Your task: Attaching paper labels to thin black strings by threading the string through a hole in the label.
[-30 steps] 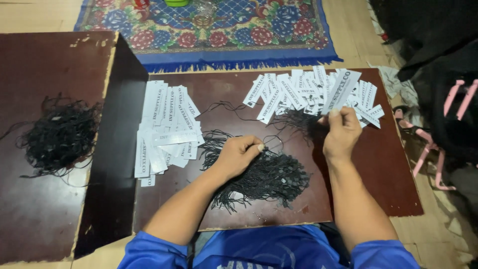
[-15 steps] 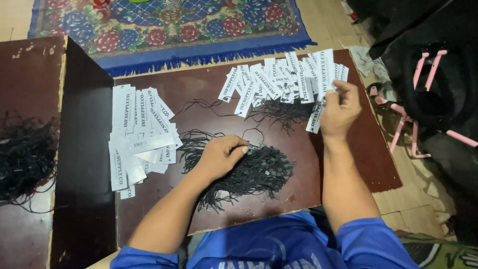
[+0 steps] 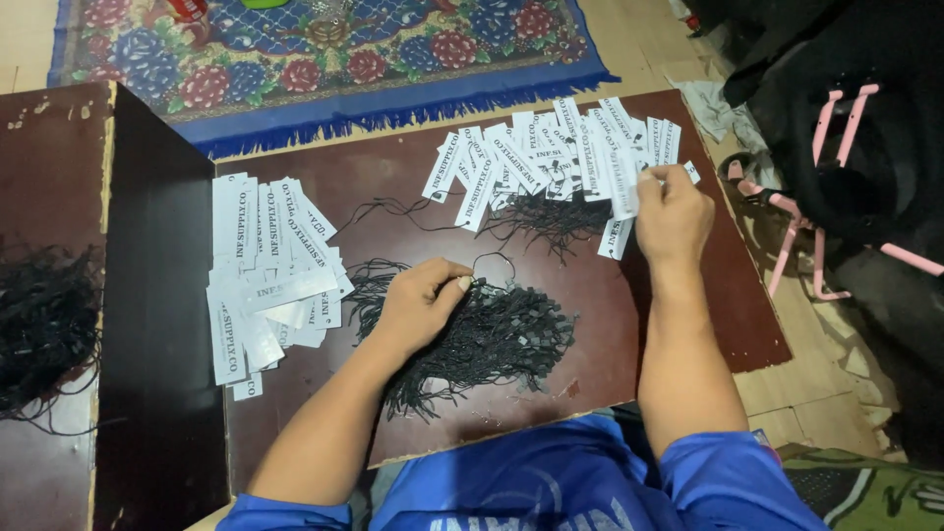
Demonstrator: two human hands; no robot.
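We had the left hand (image 3: 418, 300) pinching a black string loop (image 3: 495, 264) at the near pile's (image 3: 501, 339) top edge, while the right hand (image 3: 674, 211), nearer the far tags, pinched a white tag (image 3: 619, 202) lying lengthwise toward us.

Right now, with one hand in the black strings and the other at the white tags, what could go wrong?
1. The left hand pinches one loop from the tangled pile of black strings; neighbouring strings may likely drag out with it.
2. The right hand lifts a tag from the overlapping fan of white tags; others could slide off the board's edge, which lies close.
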